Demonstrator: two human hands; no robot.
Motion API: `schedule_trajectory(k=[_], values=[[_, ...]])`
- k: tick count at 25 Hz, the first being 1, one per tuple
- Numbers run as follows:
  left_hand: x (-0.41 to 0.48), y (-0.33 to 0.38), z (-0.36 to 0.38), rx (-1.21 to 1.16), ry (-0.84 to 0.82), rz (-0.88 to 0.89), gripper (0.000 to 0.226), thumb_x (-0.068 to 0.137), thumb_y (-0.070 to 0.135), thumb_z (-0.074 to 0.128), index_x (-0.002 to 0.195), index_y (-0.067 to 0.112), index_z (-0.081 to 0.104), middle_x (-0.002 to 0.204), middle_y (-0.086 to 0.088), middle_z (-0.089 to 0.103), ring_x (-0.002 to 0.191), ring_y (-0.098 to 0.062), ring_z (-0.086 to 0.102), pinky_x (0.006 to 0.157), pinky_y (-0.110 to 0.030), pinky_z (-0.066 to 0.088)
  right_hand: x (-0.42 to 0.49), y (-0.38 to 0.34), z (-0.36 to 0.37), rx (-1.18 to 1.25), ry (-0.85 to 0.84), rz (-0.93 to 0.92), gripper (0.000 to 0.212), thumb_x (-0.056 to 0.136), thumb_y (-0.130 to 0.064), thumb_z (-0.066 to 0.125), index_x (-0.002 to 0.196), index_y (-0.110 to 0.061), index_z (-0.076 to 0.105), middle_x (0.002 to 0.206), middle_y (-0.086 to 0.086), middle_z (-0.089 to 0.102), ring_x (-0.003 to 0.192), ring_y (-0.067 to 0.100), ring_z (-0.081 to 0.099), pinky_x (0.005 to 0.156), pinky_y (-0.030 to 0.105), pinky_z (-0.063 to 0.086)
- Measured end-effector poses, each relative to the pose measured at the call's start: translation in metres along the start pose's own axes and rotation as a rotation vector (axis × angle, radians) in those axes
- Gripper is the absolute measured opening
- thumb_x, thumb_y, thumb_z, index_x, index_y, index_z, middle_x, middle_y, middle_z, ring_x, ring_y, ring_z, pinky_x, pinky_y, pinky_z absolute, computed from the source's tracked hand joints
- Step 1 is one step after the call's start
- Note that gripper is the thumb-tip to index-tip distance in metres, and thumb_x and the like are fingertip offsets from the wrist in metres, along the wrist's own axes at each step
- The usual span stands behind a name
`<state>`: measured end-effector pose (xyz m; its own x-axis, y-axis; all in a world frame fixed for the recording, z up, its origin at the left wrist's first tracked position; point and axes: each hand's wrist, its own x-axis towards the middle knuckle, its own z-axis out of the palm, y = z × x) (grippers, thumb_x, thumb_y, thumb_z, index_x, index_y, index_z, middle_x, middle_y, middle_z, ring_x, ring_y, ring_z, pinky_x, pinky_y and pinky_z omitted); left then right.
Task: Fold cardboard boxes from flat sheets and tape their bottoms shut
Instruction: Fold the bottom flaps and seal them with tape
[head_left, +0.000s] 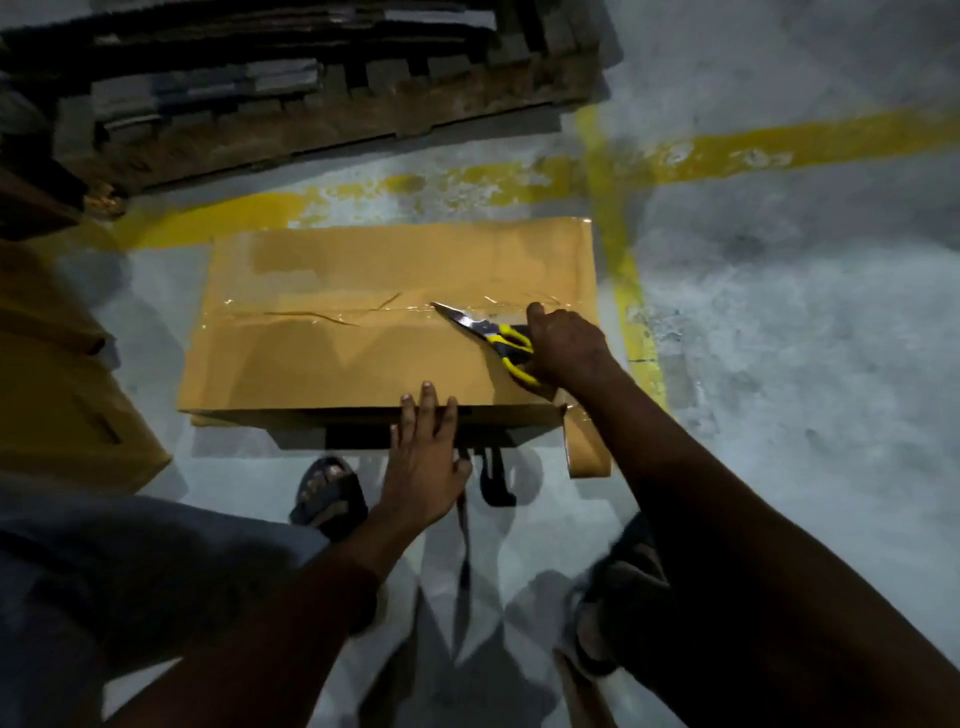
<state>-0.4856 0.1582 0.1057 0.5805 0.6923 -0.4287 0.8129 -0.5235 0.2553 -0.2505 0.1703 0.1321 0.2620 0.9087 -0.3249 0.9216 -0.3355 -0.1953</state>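
Squarely in front of you, the flat-topped brown cardboard box (337, 358) sits low over the grey concrete floor (779, 312); what it rests on is hidden. A wrinkled strip of clear tape (311, 314) runs along its middle seam. Your right hand (566, 348) grips the yellow-and-black scissors (483, 330) by the handles, blades lying on the tape and pointing left. Your left hand (423, 457) lies with straight fingers over the box's near edge. A brown roll of packing tape (589, 452) hangs at the near right corner. Worn yellow painted lines (628, 280) cross the floor beyond, and a dark wooden pallet (311, 119) stands farther back.
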Motion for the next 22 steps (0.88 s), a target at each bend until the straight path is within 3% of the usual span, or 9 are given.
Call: schedule_trajectory(k=[3,5,7,9,12,19,22], values=[[-0.016,0.047,0.021,-0.288,0.083,-0.024,0.066,0.091,0.022,0.057,0.150,0.020,0.029,0.161,-0.005,-0.010,0.149,-0.022,0.000,0.117,-0.038,0.020,-0.010,0.051,-0.006,-0.076,0.122,-0.030,0.052,0.084,-0.058,0.062,0.113,-0.015,0.062,0.102,0.013,0.069,0.110,0.037,0.051,0.085,0.042,0.041],[-0.017,0.081,0.034,-0.554,0.138,-0.139,0.059,0.089,0.014,0.061,0.145,0.019,0.041,0.159,-0.004,0.017,0.143,-0.015,0.022,0.109,-0.023,0.026,-0.017,0.079,-0.006,-0.083,0.222,0.004,0.050,0.078,-0.063,0.065,0.103,-0.019,0.067,0.092,0.008,0.070,0.107,0.037,0.050,0.084,0.041,0.035],[-0.007,0.109,0.039,-0.907,0.130,-0.305,0.057,0.087,0.012,0.067,0.139,0.018,0.046,0.139,-0.006,0.049,0.127,-0.019,0.048,0.099,-0.023,0.038,-0.022,0.092,-0.002,-0.038,0.291,0.042,0.048,0.072,-0.063,0.068,0.096,-0.021,0.069,0.085,0.004,0.069,0.102,0.038,0.050,0.080,0.041,0.034],[0.008,0.129,0.042,-1.128,0.049,-0.431,0.054,0.083,0.021,0.074,0.128,0.024,0.046,0.118,-0.002,0.062,0.108,-0.017,0.060,0.088,-0.027,0.047,-0.023,0.087,0.003,-0.019,0.337,0.041,0.045,0.069,-0.061,0.070,0.092,-0.022,0.068,0.083,0.003,0.069,0.098,0.038,0.052,0.078,0.041,0.035],[0.020,0.147,0.052,-1.053,0.009,-0.465,0.049,0.077,0.032,0.079,0.108,0.025,0.042,0.108,0.000,0.064,0.099,-0.020,0.062,0.085,-0.035,0.052,-0.018,0.068,0.015,-0.101,0.362,-0.022,0.042,0.068,-0.055,0.071,0.096,-0.024,0.068,0.087,0.002,0.071,0.099,0.037,0.052,0.079,0.042,0.035],[0.029,0.158,0.060,-1.007,-0.029,-0.568,0.042,0.084,0.030,0.072,0.109,0.018,0.041,0.115,-0.009,0.058,0.104,-0.027,0.058,0.079,-0.035,0.050,-0.017,0.059,0.023,-0.124,0.233,0.037,0.044,0.075,-0.050,0.065,0.113,-0.027,0.062,0.101,0.000,0.070,0.107,0.038,0.048,0.079,0.041,0.032],[0.024,0.154,0.060,-0.980,0.010,-0.575,0.047,0.079,0.034,0.077,0.106,0.021,0.041,0.108,-0.005,0.056,0.096,-0.025,0.057,0.074,-0.032,0.049,-0.016,0.071,0.015,0.004,0.146,0.034,0.044,0.079,-0.050,0.066,0.115,-0.024,0.064,0.102,0.007,0.069,0.106,0.039,0.051,0.079,0.038,0.039]])
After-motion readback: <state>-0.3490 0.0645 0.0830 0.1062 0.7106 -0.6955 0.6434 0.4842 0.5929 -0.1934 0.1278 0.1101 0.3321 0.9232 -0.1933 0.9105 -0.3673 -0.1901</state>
